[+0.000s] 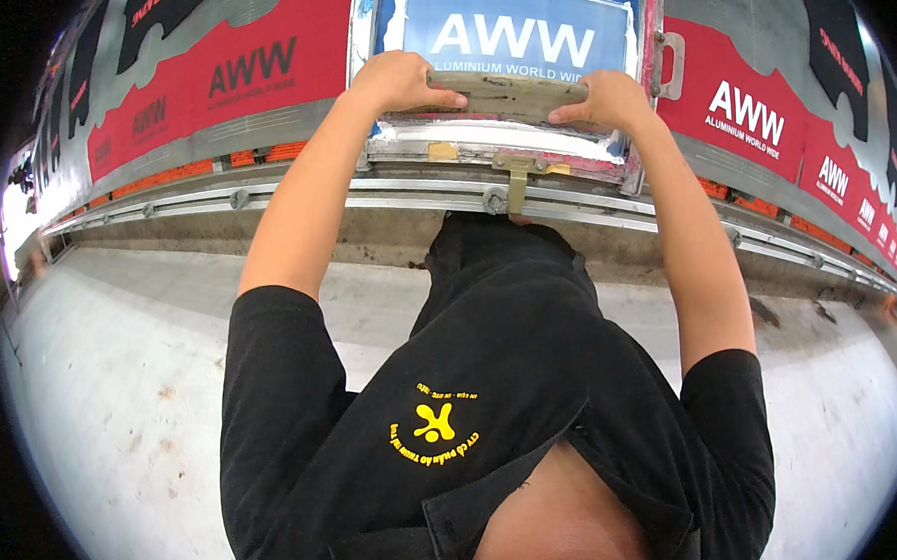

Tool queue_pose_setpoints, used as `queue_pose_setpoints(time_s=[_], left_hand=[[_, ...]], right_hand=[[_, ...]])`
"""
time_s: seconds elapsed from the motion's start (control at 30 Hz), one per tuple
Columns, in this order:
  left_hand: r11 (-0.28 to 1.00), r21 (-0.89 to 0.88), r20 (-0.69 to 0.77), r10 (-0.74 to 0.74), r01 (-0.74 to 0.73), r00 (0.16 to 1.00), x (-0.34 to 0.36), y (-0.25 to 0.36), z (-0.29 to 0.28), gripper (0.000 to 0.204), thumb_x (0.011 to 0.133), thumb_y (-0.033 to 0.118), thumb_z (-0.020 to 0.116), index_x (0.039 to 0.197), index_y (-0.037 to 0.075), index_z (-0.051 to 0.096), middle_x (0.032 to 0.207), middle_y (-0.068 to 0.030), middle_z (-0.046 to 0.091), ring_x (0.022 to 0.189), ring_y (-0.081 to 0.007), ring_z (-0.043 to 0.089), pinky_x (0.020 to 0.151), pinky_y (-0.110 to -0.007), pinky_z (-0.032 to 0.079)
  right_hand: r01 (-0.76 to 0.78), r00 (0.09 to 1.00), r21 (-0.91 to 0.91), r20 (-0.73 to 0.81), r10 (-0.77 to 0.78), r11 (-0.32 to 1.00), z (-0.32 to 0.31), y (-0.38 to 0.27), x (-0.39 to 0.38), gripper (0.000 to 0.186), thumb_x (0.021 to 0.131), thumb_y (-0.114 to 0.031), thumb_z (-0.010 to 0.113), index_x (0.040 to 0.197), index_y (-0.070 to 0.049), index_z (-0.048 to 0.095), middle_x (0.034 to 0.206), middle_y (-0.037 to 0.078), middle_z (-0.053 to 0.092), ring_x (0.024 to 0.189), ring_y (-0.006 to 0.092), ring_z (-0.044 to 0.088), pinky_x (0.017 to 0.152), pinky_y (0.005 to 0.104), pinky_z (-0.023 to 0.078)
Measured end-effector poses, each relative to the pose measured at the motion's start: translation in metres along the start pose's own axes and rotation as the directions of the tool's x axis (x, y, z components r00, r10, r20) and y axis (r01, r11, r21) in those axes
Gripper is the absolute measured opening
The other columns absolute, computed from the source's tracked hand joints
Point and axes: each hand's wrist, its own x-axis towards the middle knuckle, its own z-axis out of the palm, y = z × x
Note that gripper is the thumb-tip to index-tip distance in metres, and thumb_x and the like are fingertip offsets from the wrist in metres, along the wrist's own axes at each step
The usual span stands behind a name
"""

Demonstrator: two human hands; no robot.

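Note:
Both my hands grip a long, worn squeegee [508, 95], held crosswise near the close end of a printing screen [518, 37]. My left hand [400, 82] is closed on the squeegee's left end, thumb along its near side. At the other end my right hand [609, 103] is wrapped round it the same way, its thumb pointing inward. The screen's mesh looks blue with white lettering, and blue and white smears mark its frame. A band of white ink [482, 131] lies on the screen just nearer than the squeegee. The squeegee's lower edge is hidden.
Red printed fabric panels [259, 68] lie on a long grey table to the left, with more red panels [741, 97] and black pieces to the right. A metal rail [285, 194] runs along the table's near edge. A metal bracket [516, 185] joins the screen there. Pale floor [151, 343] lies below.

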Motion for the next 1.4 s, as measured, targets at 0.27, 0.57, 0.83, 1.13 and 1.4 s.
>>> queue_pose_setpoints(time_s=[0.27,0.57,0.83,1.13,1.4], left_hand=[[0.992,-0.087,0.018,0.092,-0.09,0.996,0.038,-0.016,-0.065,0.091,0.07,0.09,0.069,0.087,0.001,0.079,0.08,-0.0194,0.074,0.083,-0.0372,0.074,0.078,-0.047,0.059],[0.989,0.048,-0.345,0.151,-0.143,0.926,0.118,-0.057,-0.106,0.064,0.085,0.071,0.071,0.092,0.007,0.077,0.08,-0.0136,0.073,0.084,-0.0332,0.073,0.071,-0.046,0.058],[0.954,-0.098,-0.259,0.252,-0.285,0.932,0.113,-0.042,-0.089,0.028,0.09,0.023,0.072,0.117,0.018,0.074,0.104,-0.0078,0.076,0.1,-0.0315,0.072,0.086,-0.046,0.057],[0.921,-0.13,-0.489,0.263,-0.368,0.831,-0.036,0.008,0.046,0.06,0.08,0.0,0.073,0.136,0.02,0.067,0.138,-0.0039,0.066,0.126,-0.0295,0.061,0.107,-0.046,0.049],[0.883,-0.214,-0.609,0.214,-0.418,0.764,-0.129,0.051,0.091,0.061,0.072,0.003,0.073,0.132,0.015,0.068,0.134,-0.0049,0.069,0.125,-0.0276,0.063,0.104,-0.044,0.05]], right_hand=[[-0.023,0.968,0.381,-0.224,0.116,0.924,-0.05,0.039,0.013,0.07,0.086,-0.064,0.077,0.101,0.004,0.078,0.091,0.016,0.075,0.086,0.0253,0.071,0.079,0.0384,0.055],[-0.078,0.545,0.849,-0.403,0.736,0.522,-0.029,0.113,0.045,0.048,0.101,-0.043,0.071,0.114,0.003,0.073,0.087,0.005,0.071,0.076,0.0113,0.061,0.069,0.0283,0.05],[0.023,0.728,0.981,-0.147,0.669,0.191,-0.048,0.074,0.046,0.035,0.101,-0.033,0.073,0.117,-0.002,0.069,0.072,-0.005,0.052,0.053,0.0037,0.041,0.045,0.0236,0.032],[0.117,0.708,0.98,-0.196,0.678,0.161,-0.073,0.055,0.007,0.037,0.099,-0.031,0.076,0.117,0.0,0.067,0.072,-0.002,0.052,0.053,0.0055,0.04,0.046,0.0236,0.03],[0.248,0.578,0.896,-0.441,0.686,0.368,-0.049,0.065,-0.012,0.041,0.097,-0.032,0.078,0.11,0.006,0.072,0.092,0.007,0.073,0.08,0.0124,0.066,0.07,0.0282,0.054]])
